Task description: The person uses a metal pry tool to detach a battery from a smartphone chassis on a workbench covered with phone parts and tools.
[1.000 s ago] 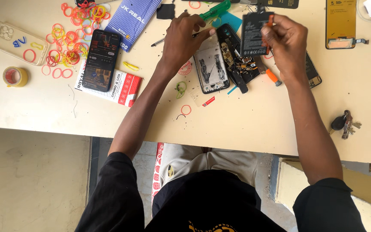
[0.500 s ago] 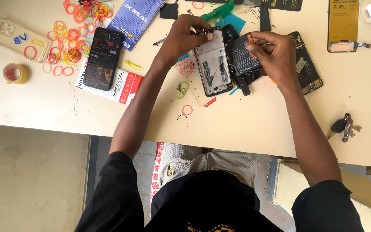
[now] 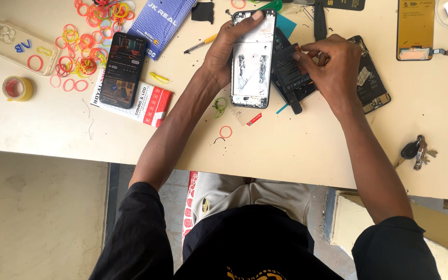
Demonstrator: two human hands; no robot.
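My left hand point(image 3: 227, 47) grips an opened phone frame point(image 3: 251, 65) by its left edge, holding it upright over the beige table point(image 3: 296, 150), silver inner side up. My right hand point(image 3: 332, 66) pinches a flat black battery point(image 3: 289, 68) just right of the frame, its edge touching the frame's side. Under my right hand lie a black phone part point(image 3: 292, 99) and an opened phone back with circuit board point(image 3: 370, 78).
A lit black phone point(image 3: 123, 70) rests on a red-and-white box point(image 3: 149, 103). Coloured rubber bands point(image 3: 86, 41) lie scattered top left, with a clear case point(image 3: 14, 44) and tape roll point(image 3: 17, 88). A blue packet point(image 3: 159, 18), yellow screen package point(image 3: 415, 26) and keys point(image 3: 416, 151) are nearby.
My left hand has lifted the phone frame up off the table and turned it toward me. My right hand has brought the battery down beside the frame's right edge.
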